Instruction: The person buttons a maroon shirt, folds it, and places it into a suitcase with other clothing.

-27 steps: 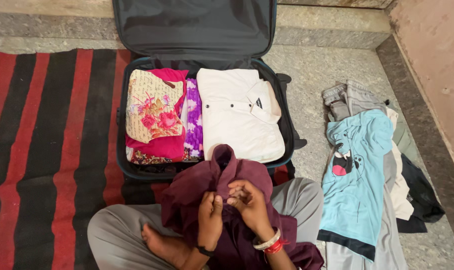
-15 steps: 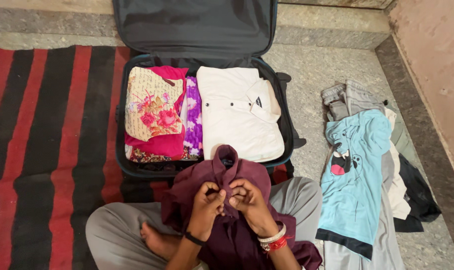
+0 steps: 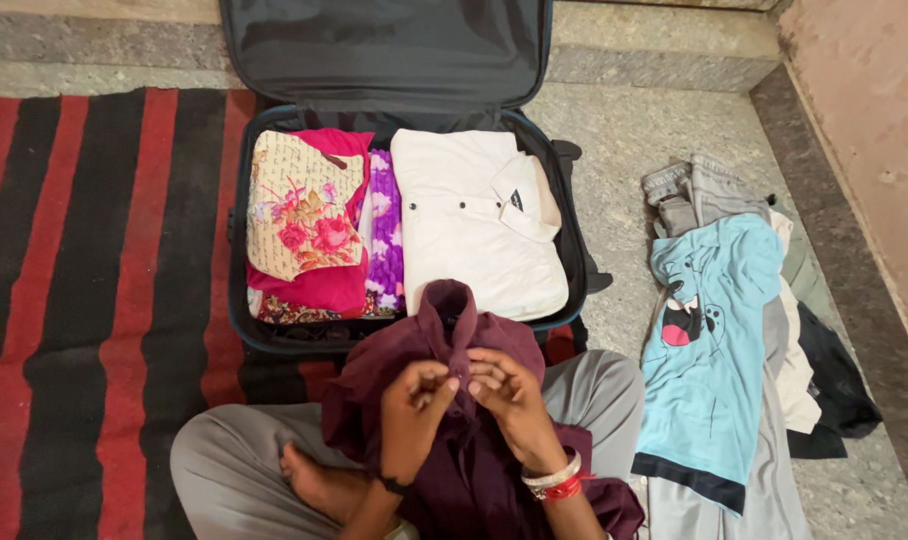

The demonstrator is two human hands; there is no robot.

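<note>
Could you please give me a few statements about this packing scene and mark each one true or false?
1. Both hands pinch the front of the maroon shirt on the person's lap. True: left hand and right hand meet at its buttoned strip.
2. The suitcase is closed. False: its lid stands open, with folded clothes inside.
3. A white shirt lies folded in the right half of the suitcase. True.
4. The light blue T-shirt is inside the suitcase. False: it lies on a pile of clothes on the floor to the right.
5. The rug is plain green. False: it has red and black stripes.
</note>
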